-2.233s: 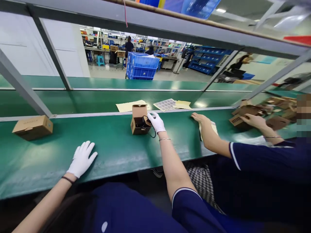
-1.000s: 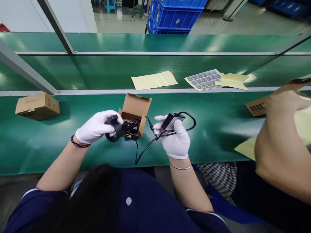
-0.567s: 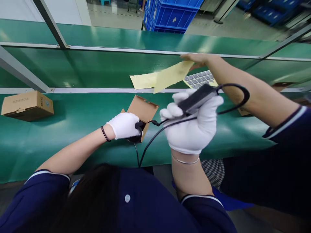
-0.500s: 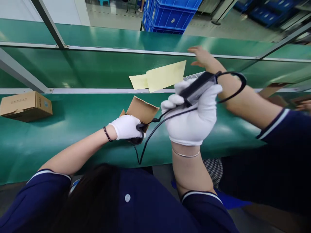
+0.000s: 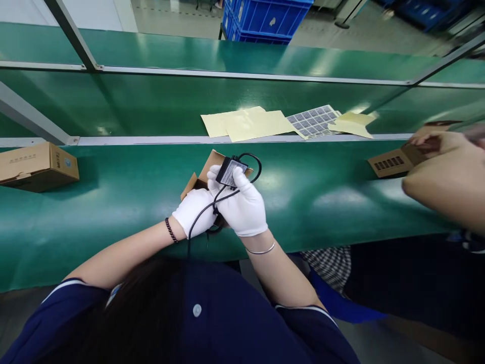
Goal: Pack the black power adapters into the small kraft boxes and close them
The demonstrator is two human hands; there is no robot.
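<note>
A black power adapter (image 5: 229, 173) with a grey label lies in the fingers of my right hand (image 5: 246, 210), white-gloved and closed round it, over the open box. From the adapter one black cable (image 5: 260, 169) loops out to the right, and another crosses both gloves and hangs down. My left hand (image 5: 195, 210), also gloved, is closed at the near left of the box, against a dark bundle of cable (image 5: 217, 225). Its fingertips are hidden behind the right hand. The open cardboard box (image 5: 212, 159) shows its raised flaps behind my hands; most of its inside is covered.
A closed cardboard box (image 5: 40, 167) stands at the left on the green bench (image 5: 125, 202). Yellow sheets (image 5: 257, 125) and a label sheet (image 5: 314, 121) lie along the metal rail. At the right, a co-worker's blurred hand (image 5: 447, 162) is at another box (image 5: 394, 162). Blue crates (image 5: 265, 20) stand beyond.
My right hand has come down and left with the adapter, to beside my left hand over the box. The co-worker's arm has drawn back right from the sheets, uncovering the label sheet.
</note>
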